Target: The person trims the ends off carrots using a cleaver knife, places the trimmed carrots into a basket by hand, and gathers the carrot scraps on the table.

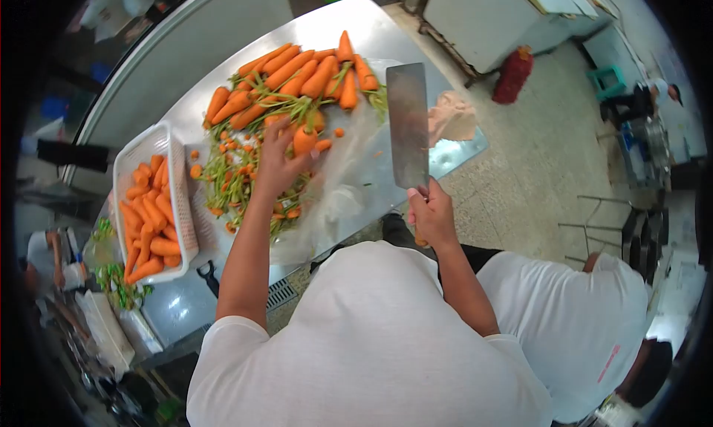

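Note:
My right hand (432, 213) is wrapped around the wooden handle of a cleaver (408, 122), its broad blade raised upright near the table's right edge. My left hand (281, 163) is at the front of the carrot pile, thumb and fingers around a carrot (304, 140) with its green stems attached. Part of the grip is hard to make out. Behind it lies a heap of carrots (291, 72) with leafy tops. Cut stems and carrot ends (223, 176) are scattered beside my left forearm. A clear plastic sheet (342, 171) lies crumpled between my hands.
A white basket (191, 238) of trimmed carrots stands left on the metal table (167, 308). A black-handled tool (209, 277) lies near it. A pinkish crumpled piece (451, 116) sits at the right corner. Another person in a white shirt (572, 315) is close on my right.

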{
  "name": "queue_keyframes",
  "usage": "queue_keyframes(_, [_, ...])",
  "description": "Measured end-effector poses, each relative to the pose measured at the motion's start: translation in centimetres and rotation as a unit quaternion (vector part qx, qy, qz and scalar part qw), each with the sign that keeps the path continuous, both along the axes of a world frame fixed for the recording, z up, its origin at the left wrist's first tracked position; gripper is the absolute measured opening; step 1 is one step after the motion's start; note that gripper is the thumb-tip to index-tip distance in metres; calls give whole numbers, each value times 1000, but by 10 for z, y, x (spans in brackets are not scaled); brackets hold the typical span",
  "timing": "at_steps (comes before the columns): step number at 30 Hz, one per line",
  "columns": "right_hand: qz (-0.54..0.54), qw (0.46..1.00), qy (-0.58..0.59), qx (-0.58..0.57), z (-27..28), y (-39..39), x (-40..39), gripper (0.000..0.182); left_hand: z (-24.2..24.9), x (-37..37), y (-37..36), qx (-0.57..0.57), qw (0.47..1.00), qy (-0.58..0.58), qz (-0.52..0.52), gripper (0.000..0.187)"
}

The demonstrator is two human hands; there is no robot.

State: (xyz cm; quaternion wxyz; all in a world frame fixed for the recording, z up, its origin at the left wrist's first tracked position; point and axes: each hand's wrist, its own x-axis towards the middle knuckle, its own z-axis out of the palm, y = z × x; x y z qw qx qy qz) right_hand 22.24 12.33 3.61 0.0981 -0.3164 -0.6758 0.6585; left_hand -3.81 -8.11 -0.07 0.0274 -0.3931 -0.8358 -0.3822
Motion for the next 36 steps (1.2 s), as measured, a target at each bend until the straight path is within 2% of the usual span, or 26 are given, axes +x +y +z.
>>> queue_keyframes(1, [7,1000,8,26,3,0,-4,21,12,-3,-6,-7,1000,4,18,50])
queue_keyframes(2, [16,998,17,52,5,0,-9,22,20,-8,-14,70,986,-150,-7,50])
queue_keyframes(3, [38,998,22,45,8,0,-13,22,29,-10,-22,152,943,-295,-30,49])
queue_keyframes(4, [60,995,33,75,10,1,-17,27,41,-4,-22,247,920,-299,-48,46])
queue_keyframes(5, [82,990,47,105,12,1,-22,32,47,-1,-29,248,924,-289,-23,46])
queue_keyframes(7, [137,981,54,127,15,3,-33,31,56,5,-40,305,855,-417,-30,42])
queue_keyframes(8, [179,963,70,190,15,5,-37,32,60,13,-41,294,854,-428,1,42])
queue_keyframes(9, [219,939,84,253,16,5,-41,33,61,19,-48,301,854,-423,21,42])
queue_keyframes(12, [295,897,113,310,24,1,-53,35,57,35,-61,149,896,-413,72,47])
queue_keyframes(13, [311,892,117,307,25,2,-56,35,55,42,-66,155,893,-412,88,47])
queue_keyframes(15, [339,844,176,377,26,2,-66,38,57,51,-75,196,858,-465,95,49])
queue_keyframes(20, [375,806,238,391,19,6,-77,44,57,64,-92,145,870,-429,196,46])
queue_keyframes(22, [388,795,253,391,20,3,-79,45,56,69,-95,101,883,-405,215,38])
queue_keyframes(24, [418,783,226,401,21,-1,-81,37,55,75,-94,108,885,-397,218,32])
queue_keyframes(26, [433,774,216,407,20,-2,-80,39,51,78,-93,115,888,-390,217,26])
queue_keyframes(28, [449,765,207,414,17,-1,-79,41,48,80,-94,109,891,-378,227,42])
queue_keyframes(30, [453,744,208,445,14,1,-74,49,47,82,-96,89,896,-368,231,41])
queue_keyframes(35, [453,759,120,453,14,-22,-70,45,45,88,-97,-9,916,-310,256,42])
queue_keyframes(36, [453,767,87,446,15,-33,-74,45,52,90,-93,-15,922,-255,290,41])
